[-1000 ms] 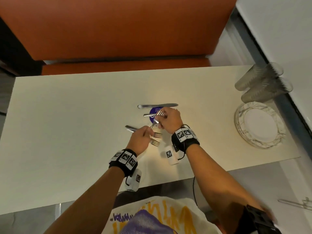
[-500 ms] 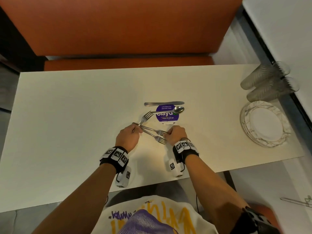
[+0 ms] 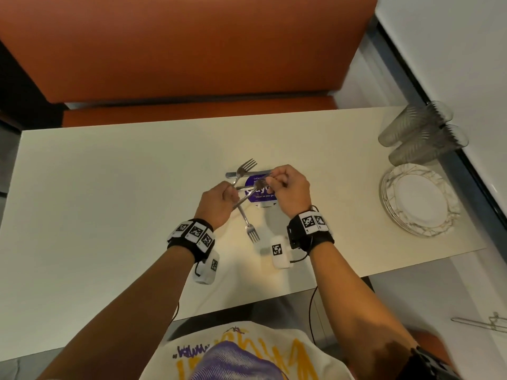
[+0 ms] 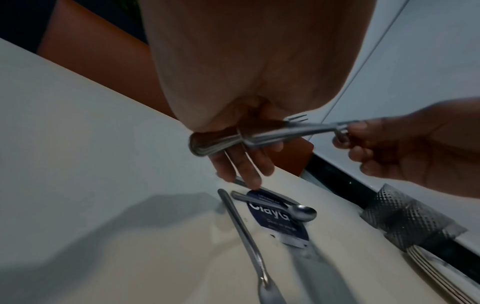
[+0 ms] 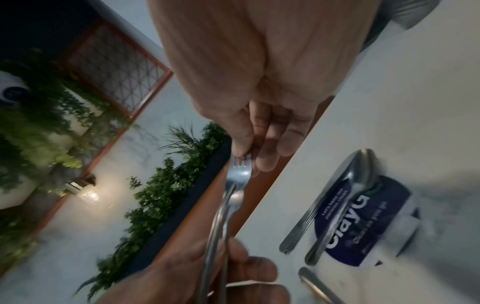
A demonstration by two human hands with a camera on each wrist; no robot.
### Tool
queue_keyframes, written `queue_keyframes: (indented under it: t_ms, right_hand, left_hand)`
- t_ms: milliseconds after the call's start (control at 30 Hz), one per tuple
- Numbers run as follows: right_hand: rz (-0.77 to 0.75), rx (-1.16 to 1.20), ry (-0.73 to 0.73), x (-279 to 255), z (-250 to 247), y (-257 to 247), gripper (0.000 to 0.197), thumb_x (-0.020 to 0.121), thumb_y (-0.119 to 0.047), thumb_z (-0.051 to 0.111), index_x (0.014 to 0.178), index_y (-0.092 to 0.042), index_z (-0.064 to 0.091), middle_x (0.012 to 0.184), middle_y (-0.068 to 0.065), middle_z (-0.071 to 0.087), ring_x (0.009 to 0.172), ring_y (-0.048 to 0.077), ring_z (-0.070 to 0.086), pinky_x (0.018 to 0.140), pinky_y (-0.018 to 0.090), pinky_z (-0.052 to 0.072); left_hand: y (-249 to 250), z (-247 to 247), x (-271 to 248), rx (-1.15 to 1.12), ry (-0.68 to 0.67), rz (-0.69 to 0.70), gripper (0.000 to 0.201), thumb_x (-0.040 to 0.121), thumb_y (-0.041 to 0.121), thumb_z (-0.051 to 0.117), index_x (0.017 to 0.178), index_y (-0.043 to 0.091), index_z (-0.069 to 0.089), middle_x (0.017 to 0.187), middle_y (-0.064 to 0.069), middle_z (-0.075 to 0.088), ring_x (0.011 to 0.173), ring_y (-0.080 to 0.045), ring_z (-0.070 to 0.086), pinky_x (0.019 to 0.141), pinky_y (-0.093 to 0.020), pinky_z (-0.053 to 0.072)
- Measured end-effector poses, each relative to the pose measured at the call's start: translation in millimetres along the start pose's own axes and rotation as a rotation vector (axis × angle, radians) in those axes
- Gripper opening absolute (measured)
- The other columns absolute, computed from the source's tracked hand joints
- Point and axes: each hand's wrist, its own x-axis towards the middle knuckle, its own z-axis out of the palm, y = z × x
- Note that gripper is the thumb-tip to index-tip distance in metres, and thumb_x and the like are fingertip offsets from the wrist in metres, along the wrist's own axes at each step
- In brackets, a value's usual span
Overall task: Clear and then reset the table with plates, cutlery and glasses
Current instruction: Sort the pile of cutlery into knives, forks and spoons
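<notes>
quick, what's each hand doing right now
Left hand: closed round the handles of a bunch of forks.
Right hand: pinching the prongs of one of those forks.

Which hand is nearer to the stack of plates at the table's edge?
Right. The right hand is over the purple sticker, on the side of the stack of plates; the left hand is farther away, beyond it.

An orange booth bench point(image 3: 192, 50) facing a table point(image 3: 109, 187) bearing a purple sticker point(image 5: 363, 222) is suggesting a restaurant.
</notes>
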Motion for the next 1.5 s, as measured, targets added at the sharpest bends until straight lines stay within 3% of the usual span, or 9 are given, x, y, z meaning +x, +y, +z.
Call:
queue_keyframes:
  t_ms: [133, 333, 500, 567, 733, 1000, 1167, 1367, 1500]
  right_hand:
    - [-0.059, -0.033, 0.015, -5, 18, -5, 0.010, 0.088, -0.009, 0.074, 0.095, -0.009, 0.068, 0.074, 0.000, 0.073, 0.066, 0.014, 0.070, 0.067, 0.014, 0.054]
    - [-0.105, -0.103, 0.078, -13, 27, 4, 0.015, 0.085, -0.010, 0.077, 0.097, -0.012, 0.068, 0.086, -0.002, 0.068, 0.071, 0.009, 0.062, 0.065, 0.011, 0.047]
    - [-0.104, -0.080, -0.056, -9, 22, 2, 0.051, 0.089, -0.009, 0.072, 0.134, -0.020, 0.051, 0.101, -0.004, 0.066, 0.079, -0.004, 0.063, 0.072, 0.005, 0.048]
    - [-0.138, -0.142, -0.113, -5, 21, 2, 0.045, 0.092, -0.007, 0.067, 0.135, -0.014, 0.056, 0.091, -0.003, 0.068, 0.074, -0.005, 0.062, 0.073, 0.011, 0.049]
    - [-0.139, -0.163, -0.032, 3, 21, 3, 0.020, 0.094, -0.007, 0.063, 0.113, -0.010, 0.066, 0.083, 0.004, 0.072, 0.069, 0.015, 0.068, 0.069, 0.017, 0.054]
    - [-0.057, -0.089, -0.115, 3, 26, 7, 0.022, 0.091, -0.011, 0.069, 0.112, -0.012, 0.065, 0.085, 0.006, 0.073, 0.073, 0.021, 0.073, 0.074, 0.037, 0.062]
    - [-0.015, -0.106, -0.144, 9, 26, 9, 0.023, 0.085, -0.017, 0.078, 0.105, -0.014, 0.066, 0.085, 0.006, 0.072, 0.071, 0.026, 0.071, 0.071, 0.044, 0.062]
    - [0.022, -0.064, -0.149, 11, 26, 12, 0.022, 0.088, -0.020, 0.076, 0.107, -0.015, 0.065, 0.086, 0.006, 0.072, 0.074, 0.024, 0.072, 0.074, 0.044, 0.062]
    - [0.134, -0.156, -0.136, -3, 30, 23, 0.030, 0.094, -0.043, 0.063, 0.113, -0.020, 0.064, 0.092, -0.002, 0.070, 0.085, 0.017, 0.069, 0.075, 0.029, 0.054]
  left_hand:
    - [10, 13, -7, -0.176, -0.099, -0.099, 0.030, 0.109, 0.019, 0.039, 0.097, 0.011, 0.065, 0.072, -0.006, 0.069, 0.053, -0.019, 0.060, 0.055, -0.028, 0.049]
    - [9, 25, -16, -0.294, -0.080, -0.190, 0.034, 0.106, 0.022, 0.045, 0.087, 0.014, 0.073, 0.067, 0.002, 0.056, 0.055, -0.011, 0.046, 0.051, -0.024, 0.035]
    - [11, 25, -19, -0.353, -0.103, -0.241, 0.034, 0.104, 0.019, 0.046, 0.084, 0.009, 0.071, 0.060, 0.006, 0.052, 0.047, -0.005, 0.043, 0.046, -0.018, 0.032]
    - [12, 24, -20, -0.379, -0.120, -0.254, 0.034, 0.104, 0.018, 0.045, 0.083, 0.009, 0.070, 0.058, 0.005, 0.050, 0.045, -0.005, 0.041, 0.043, -0.018, 0.030]
    - [11, 23, -26, -0.449, -0.197, -0.233, 0.034, 0.108, 0.017, 0.042, 0.089, 0.005, 0.067, 0.058, 0.000, 0.045, 0.043, -0.015, 0.036, 0.042, -0.025, 0.031]
    - [4, 23, -34, -0.152, -0.115, -0.060, 0.029, 0.107, 0.015, 0.045, 0.094, 0.010, 0.069, 0.069, 0.005, 0.053, 0.066, -0.012, 0.050, 0.067, -0.028, 0.040]
    - [-3, 25, -34, -0.209, -0.134, -0.085, 0.027, 0.107, 0.019, 0.048, 0.094, 0.019, 0.072, 0.066, 0.008, 0.056, 0.057, -0.007, 0.050, 0.060, -0.025, 0.041]
    - [-5, 30, -37, -0.173, -0.074, -0.142, 0.026, 0.105, 0.020, 0.048, 0.092, 0.017, 0.070, 0.081, 0.001, 0.062, 0.074, -0.018, 0.055, 0.071, -0.033, 0.044]
    - [-10, 26, -34, -0.035, -0.015, -0.172, 0.036, 0.107, 0.031, 0.039, 0.081, 0.024, 0.062, 0.075, 0.003, 0.059, 0.075, -0.021, 0.056, 0.071, -0.034, 0.042]
